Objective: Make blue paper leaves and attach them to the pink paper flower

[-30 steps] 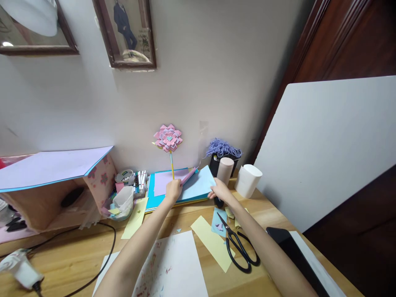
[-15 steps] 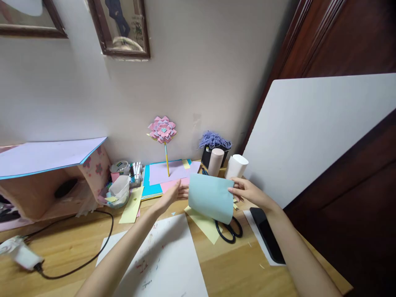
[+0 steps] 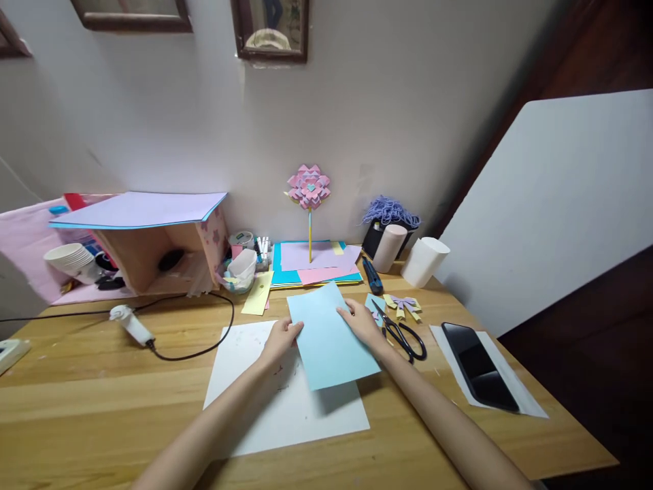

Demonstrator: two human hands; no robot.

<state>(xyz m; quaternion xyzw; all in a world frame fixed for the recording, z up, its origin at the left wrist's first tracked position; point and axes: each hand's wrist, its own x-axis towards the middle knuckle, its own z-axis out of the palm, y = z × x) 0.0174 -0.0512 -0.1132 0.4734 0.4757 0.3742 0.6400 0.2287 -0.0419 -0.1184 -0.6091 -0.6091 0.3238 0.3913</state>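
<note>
A light blue sheet of paper (image 3: 331,347) is held up at a tilt over the white sheet (image 3: 245,408) on the table. My left hand (image 3: 280,341) pinches its left edge, thumb on top. On the opposite edge, my right hand (image 3: 363,324) grips it with the thumb on the upper face. Black-handled scissors (image 3: 408,337) lie just right of my right hand, partly over a small blue paper piece (image 3: 375,305). Beside them sits a yellow and purple paper bow (image 3: 404,306).
A pink paper flower (image 3: 309,187) on a stick rises above stacked coloured paper (image 3: 286,275). Further right are a utility knife (image 3: 372,275), a white paper roll (image 3: 426,262) and a phone (image 3: 479,367). A glue gun (image 3: 131,325) with a black cord and an open box (image 3: 147,262) occupy the left.
The blue sheet has come down and left, over the white sheet. My left hand, earlier beside it with fingers extended, now grips its edge. The view has shifted left.
</note>
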